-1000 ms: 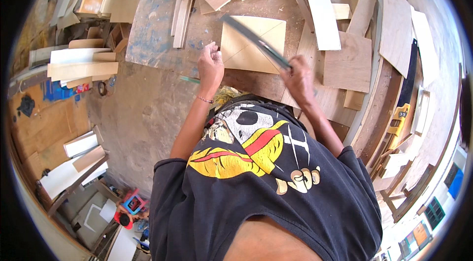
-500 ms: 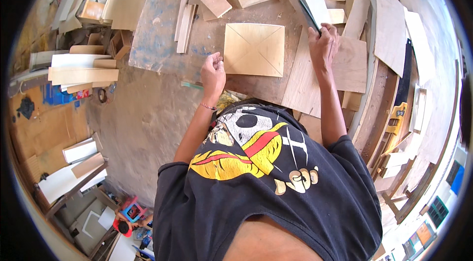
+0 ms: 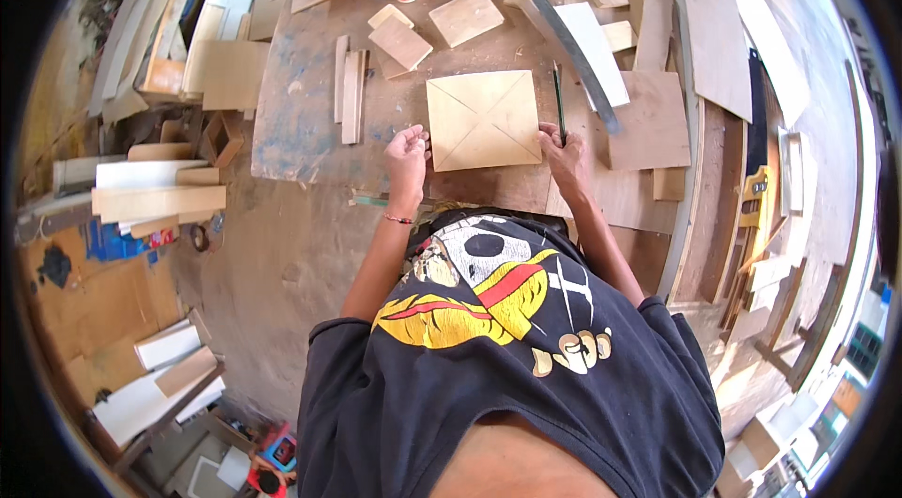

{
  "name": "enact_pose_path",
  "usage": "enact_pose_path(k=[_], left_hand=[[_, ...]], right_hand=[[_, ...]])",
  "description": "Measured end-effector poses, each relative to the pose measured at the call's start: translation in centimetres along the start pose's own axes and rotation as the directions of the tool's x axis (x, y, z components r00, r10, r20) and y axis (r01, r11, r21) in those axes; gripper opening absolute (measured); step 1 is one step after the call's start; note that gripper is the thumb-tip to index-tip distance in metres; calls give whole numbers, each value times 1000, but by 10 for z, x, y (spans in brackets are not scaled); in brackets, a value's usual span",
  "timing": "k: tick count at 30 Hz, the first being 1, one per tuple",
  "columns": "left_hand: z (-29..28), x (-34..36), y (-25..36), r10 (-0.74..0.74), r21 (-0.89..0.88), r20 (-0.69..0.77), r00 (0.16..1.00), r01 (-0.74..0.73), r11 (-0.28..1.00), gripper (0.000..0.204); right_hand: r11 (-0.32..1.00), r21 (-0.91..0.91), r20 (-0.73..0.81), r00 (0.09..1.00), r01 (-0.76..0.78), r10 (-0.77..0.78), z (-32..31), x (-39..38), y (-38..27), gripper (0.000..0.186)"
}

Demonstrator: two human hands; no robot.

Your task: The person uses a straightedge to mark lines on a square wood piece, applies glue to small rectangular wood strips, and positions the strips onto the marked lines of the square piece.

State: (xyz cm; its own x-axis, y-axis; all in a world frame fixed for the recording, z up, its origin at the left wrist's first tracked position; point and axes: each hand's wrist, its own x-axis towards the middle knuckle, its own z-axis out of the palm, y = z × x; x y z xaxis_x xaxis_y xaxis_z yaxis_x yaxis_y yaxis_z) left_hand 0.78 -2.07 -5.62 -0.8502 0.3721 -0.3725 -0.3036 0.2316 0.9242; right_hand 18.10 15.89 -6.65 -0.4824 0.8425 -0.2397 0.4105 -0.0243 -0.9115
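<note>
From my remote seat I take the pale wood panel as the middle of my dial, 12 pointing away from the wearer. The workbench point(image 3: 301, 136) spreads around it. The pale wood panel point(image 3: 484, 117) lies on the bench just ahead of the wearer, marked with crossing diagonal lines. At 2 o'clock a white board point(image 3: 598, 42) sits partly under a long dark straightedge point(image 3: 567, 52), whose near end is blurred. At 9 stand two narrow wood strips point(image 3: 352, 103), lying side by side.

The left hand point(image 3: 408, 152), at 8, has its fingers curled at the panel's edge; I cannot tell whether they pinch it. The right hand point(image 3: 567, 158), at 4, grasps a dark pencil point(image 3: 558, 103), point toward 12, its fingertips at the panel's right edge.

I judge the panel light, stiff and fairly dry to the touch, likely to slide or turn if pushed from one side, with corners that could chip. I'd grip opposite edges, at 9 and 3, thumbs above, keeping clear of the lines.
</note>
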Motion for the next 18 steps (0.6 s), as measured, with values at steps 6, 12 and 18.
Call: enact_pose_path(k=[6, 12, 18], left_hand=[[-5, 8, 10, -115, -96, 165, 980, 131, 987, 24], [-3, 25, 12, -81, 8, 236, 968, 81, 997, 22], [-8, 41, 28, -99, -25, 350, 931, 115, 993, 21]], right_hand=[[991, 97, -84, 992, -91, 99, -4, -12, -19, 26], [976, 183, -220, 963, -116, 155, 6, -27, -6, 27], [968, 187, -320, 922, -165, 219, 20, -39, -6, 23]])
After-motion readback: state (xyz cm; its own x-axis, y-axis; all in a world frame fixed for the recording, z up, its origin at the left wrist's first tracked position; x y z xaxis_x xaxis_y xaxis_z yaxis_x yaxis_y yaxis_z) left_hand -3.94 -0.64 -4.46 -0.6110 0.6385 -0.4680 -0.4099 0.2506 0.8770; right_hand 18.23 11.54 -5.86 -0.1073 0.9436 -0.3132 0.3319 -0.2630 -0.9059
